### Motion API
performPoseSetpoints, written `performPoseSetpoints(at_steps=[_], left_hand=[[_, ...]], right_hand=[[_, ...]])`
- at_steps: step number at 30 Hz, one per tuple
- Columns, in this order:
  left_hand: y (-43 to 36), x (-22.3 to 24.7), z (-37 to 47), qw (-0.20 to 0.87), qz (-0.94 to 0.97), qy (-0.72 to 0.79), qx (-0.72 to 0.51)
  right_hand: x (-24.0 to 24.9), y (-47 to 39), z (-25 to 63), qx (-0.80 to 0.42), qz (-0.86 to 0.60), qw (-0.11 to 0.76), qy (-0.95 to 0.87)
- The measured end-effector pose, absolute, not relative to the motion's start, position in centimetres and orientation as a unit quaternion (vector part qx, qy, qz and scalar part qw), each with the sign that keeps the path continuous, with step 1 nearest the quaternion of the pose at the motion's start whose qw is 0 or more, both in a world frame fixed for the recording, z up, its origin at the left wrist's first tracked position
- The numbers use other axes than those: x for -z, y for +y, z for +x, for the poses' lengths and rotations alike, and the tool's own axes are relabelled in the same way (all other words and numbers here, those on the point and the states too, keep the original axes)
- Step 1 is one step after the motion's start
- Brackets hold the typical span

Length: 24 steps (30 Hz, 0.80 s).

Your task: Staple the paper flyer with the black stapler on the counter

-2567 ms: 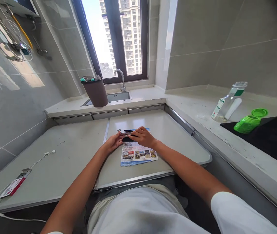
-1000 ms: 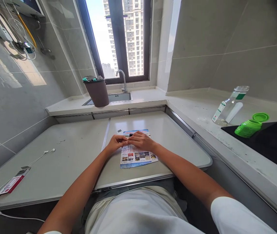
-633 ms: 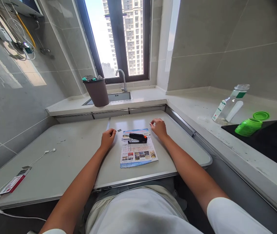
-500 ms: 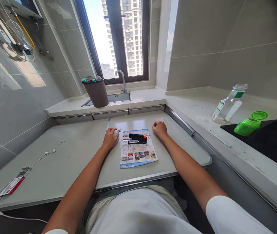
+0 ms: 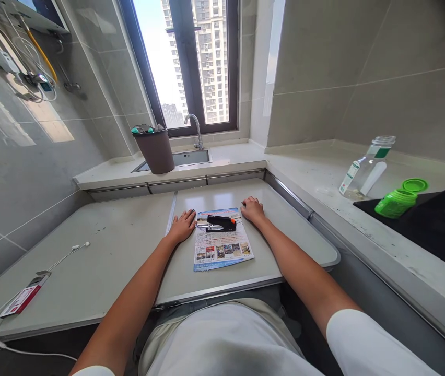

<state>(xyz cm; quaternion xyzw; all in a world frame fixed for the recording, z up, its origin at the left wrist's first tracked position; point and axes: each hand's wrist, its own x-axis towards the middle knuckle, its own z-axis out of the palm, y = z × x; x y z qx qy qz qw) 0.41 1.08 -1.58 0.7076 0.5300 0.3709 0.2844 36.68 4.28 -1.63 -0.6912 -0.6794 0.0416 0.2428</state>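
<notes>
A black stapler (image 5: 222,223) with an orange-red spot lies crosswise on a printed leaflet (image 5: 222,263), its silver end pointing left. My left hand (image 5: 182,226) rests flat on the table left of the leaflet, fingers stretched out. At those fingertips a small dark piece (image 5: 193,210) shows, partly covered. On the leaflet's right side, my right hand (image 5: 253,210) lies with its fingers curled in. Something tiny and dark shows by its fingertips, too small to name. Neither hand touches the stapler.
Earphones (image 5: 77,245) and a red-white box (image 5: 24,298) lie on the table's left part. Beyond stand a brown bin (image 5: 154,151), a sink (image 5: 191,157) and a faucet (image 5: 196,128). A clear bottle (image 5: 369,167) and green container (image 5: 397,202) stand on the right counter.
My left hand has shifted slightly right and flattened, now covering part of the small dark piece. My right hand has moved slightly left, toward the leaflet. Stapler and leaflet lie as before.
</notes>
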Motion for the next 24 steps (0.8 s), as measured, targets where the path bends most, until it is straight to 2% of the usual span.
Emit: performPoseSetpoints(at_steps=[5,11,20,24], left_hand=[[0.6,0.9,0.6,0.171,0.771,0.523,-0.320],[0.0,0.2,0.7,0.077,0.796,0.535,-0.271],[-0.6,0.0,0.9,0.121,0.790,0.521,-0.298],[-0.9,0.0,1.3,0.156,0.787,0.495,-0.333]], right_hand=[[1.2,3.9,36.7,-0.048,-0.686,0.255,-0.680],[0.5,3.5,36.1,-0.053,-0.614,0.359,-0.701],[-1.4,1.4,33.8,-0.101,-0.427,0.442,-0.782],[-2.4,-0.7,32.9,-0.155,-0.282,0.382,-0.866]])
